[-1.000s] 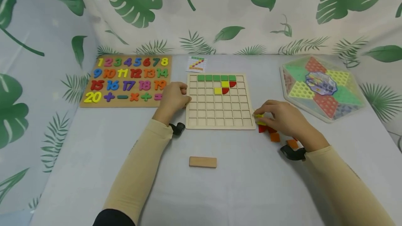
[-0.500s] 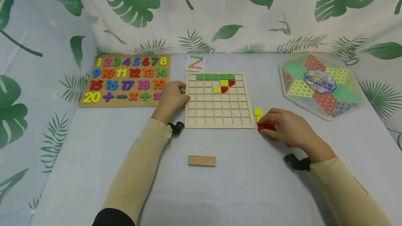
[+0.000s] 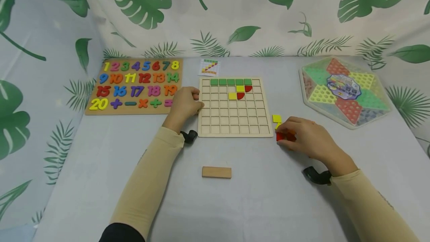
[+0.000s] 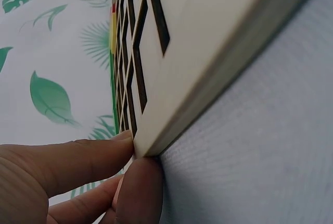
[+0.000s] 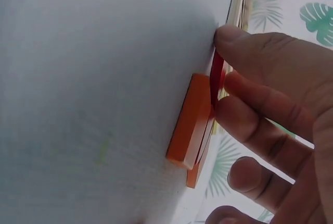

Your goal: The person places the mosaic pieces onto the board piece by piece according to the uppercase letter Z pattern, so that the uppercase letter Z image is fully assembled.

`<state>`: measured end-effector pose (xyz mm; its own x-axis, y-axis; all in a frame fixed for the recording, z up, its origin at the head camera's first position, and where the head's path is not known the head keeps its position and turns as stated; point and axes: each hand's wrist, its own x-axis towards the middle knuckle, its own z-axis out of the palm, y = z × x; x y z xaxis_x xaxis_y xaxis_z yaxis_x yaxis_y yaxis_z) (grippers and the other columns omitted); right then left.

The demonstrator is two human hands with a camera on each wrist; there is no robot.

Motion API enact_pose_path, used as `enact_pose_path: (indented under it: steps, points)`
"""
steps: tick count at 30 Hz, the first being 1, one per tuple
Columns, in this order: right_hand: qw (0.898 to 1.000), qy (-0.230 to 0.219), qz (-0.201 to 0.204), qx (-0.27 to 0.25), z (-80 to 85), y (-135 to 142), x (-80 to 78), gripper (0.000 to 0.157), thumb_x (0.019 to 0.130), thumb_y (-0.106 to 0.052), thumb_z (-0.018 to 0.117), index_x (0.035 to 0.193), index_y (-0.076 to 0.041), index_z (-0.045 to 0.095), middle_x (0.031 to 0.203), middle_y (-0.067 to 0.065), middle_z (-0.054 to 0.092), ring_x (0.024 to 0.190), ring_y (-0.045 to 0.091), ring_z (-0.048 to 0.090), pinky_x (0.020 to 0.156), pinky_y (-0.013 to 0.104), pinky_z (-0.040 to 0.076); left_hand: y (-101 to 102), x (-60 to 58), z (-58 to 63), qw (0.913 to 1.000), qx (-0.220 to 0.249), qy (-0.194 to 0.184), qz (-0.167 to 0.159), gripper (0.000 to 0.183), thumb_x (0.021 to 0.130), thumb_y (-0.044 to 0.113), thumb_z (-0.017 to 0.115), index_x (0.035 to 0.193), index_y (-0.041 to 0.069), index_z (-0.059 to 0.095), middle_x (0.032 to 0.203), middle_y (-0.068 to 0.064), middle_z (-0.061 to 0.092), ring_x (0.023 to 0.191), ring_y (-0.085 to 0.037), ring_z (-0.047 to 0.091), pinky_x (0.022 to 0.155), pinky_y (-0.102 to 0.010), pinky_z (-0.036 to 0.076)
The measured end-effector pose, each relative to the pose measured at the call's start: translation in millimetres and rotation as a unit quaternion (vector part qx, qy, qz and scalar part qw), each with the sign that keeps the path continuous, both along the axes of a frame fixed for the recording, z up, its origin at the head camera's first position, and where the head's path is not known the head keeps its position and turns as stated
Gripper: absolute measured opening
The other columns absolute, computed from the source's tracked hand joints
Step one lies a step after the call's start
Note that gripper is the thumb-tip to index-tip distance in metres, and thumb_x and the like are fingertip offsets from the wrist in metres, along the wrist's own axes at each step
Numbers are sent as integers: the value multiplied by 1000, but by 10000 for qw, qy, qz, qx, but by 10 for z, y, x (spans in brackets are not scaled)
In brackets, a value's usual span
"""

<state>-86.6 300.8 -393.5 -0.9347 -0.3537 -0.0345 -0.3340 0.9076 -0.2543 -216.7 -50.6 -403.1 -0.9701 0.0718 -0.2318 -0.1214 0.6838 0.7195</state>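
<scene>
The left hand (image 3: pixel 184 106) holds the left edge of a wooden grid board (image 3: pixel 223 122), its fingertips (image 4: pixel 122 136) and thumb at the rim in the left wrist view. A row of green tiles (image 3: pixel 231 82) fills part of the board's top row. Below sit two yellow squares (image 3: pixel 232 96) and two rounded red pieces (image 3: pixel 248 89). Right of the board, the right hand (image 3: pixel 307 137) pinches a red tile (image 5: pixel 217 78) between thumb and fingers, low over the table. Orange tiles (image 5: pixel 190 122) lie right beside it; the hand hides most of them in the head view.
Yellow tiles (image 3: pixel 277 118) lie by the board's right edge. A pattern card (image 3: pixel 209 67) lies behind the board, a number puzzle (image 3: pixel 134 85) to the left, a hexagonal game board (image 3: pixel 344 90) to the right. A plain wooden block (image 3: pixel 216 172) lies in front.
The right hand has moved from the yellow tiles slightly toward the person, onto the red tile, uncovering a yellow square. The left hand stays at the board's edge.
</scene>
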Motion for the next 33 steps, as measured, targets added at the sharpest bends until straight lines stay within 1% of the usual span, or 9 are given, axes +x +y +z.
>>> enact_pose_path:
  steps: [5, 9, 11, 16, 19, 23, 28, 33]
  points:
    - [10000, 5, -41, 59, 4, -32, 10, 27, 83, -25, 87, 106, -14, 80, 104, 2, 74, 83, 16, 59, 68, 36, 52, 0, -4, 2, 10000, -23, -21, 3, 52, 89, 10, 77, 139, 2, 63, 116, -10, 67, 98, -21, 58, 92, -38, 53]
    - [9999, -39, -87, 36, 12, -61, 11, 25, 83, -24, 87, 106, -15, 80, 101, 1, 73, 80, 14, 56, 62, 30, 46, -7, -10, -3, 10000, -17, -33, 7, 53, 90, 10, 77, 139, 2, 63, 117, -10, 67, 100, -22, 58, 94, -39, 53]
    - [9999, -30, -103, 36, 14, -72, 13, 25, 83, -23, 86, 106, -15, 80, 101, 1, 72, 80, 14, 55, 61, 29, 44, -10, -11, -8, 10000, -25, -23, 11, 53, 90, 10, 78, 140, 2, 62, 117, -10, 67, 100, -22, 58, 95, -40, 53]
    - [9999, -7, -115, 6, 12, -80, 21, 23, 82, -20, 86, 104, -17, 80, 101, 0, 71, 82, 14, 56, 61, 28, 44, -11, -11, -20, 10000, -27, 3, 6, 53, 89, 11, 78, 139, 2, 63, 117, -10, 67, 101, -22, 59, 96, -40, 53]
    - [10000, 47, -72, -21, 19, -86, 1, 21, 82, -19, 85, 102, -17, 79, 96, 0, 69, 79, 14, 54, 61, 28, 43, -14, -12, -27, 10000, -6, 28, 1, 53, 89, 11, 78, 139, 2, 63, 116, -10, 67, 101, -22, 59, 95, -40, 53]
    - [9999, 74, -67, -76, 56, -125, -71, 19, 83, -19, 84, 102, -18, 77, 92, -1, 67, 75, 14, 55, 59, 28, 43, -24, -16, -28, 10000, 13, 44, 4, 53, 89, 10, 78, 139, 2, 63, 116, -10, 67, 100, -22, 59, 94, -40, 53]
    - [9996, 130, 8, -263, 93, -247, -223, 17, 85, -19, 82, 102, -18, 78, 100, -2, 71, 80, 16, 61, 64, 31, 48, -27, -14, -20, 10000, -4, 37, 34, 51, 89, 11, 78, 138, 2, 64, 115, -9, 67, 100, -22, 59, 94, -39, 53]
    - [9988, 140, 159, -448, 109, -441, -408, 18, 87, -18, 80, 105, -17, 78, 104, 1, 72, 80, 20, 60, 65, 32, 48, -17, 4, -13, 10000, 1, 28, 56, 49, 89, 11, 78, 136, 3, 65, 115, -9, 68, 102, -22, 60, 95, -41, 53]
